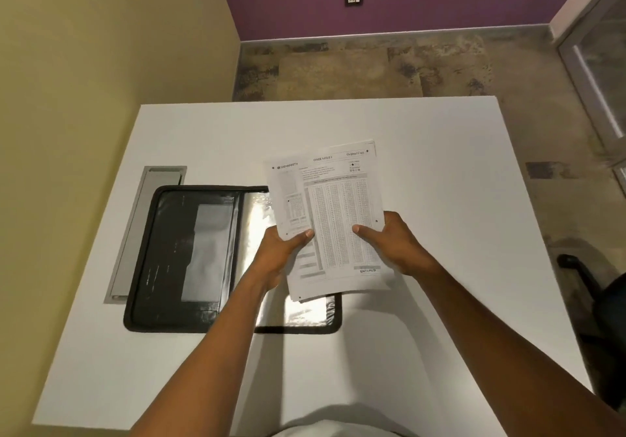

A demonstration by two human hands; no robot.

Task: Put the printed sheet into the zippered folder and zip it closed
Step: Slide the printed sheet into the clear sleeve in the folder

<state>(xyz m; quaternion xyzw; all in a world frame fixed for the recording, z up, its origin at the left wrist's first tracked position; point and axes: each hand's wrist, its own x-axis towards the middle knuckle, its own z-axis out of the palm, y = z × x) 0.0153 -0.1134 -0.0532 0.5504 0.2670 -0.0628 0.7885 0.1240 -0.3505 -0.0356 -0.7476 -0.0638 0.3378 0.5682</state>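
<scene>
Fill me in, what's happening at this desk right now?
A person holds white printed sheets in the air with both hands, the left hand at the lower left edge and the right hand at the right edge. There look to be at least two sheets, fanned slightly. Below them a black zippered folder with clear plastic sleeves lies open flat on the white table. Nothing is in the folder yet, and it is unzipped.

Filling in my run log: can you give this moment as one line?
stage: sheet not yet inserted | printed sheet: held by left hand and right hand above open zippered folder | zip: open
</scene>
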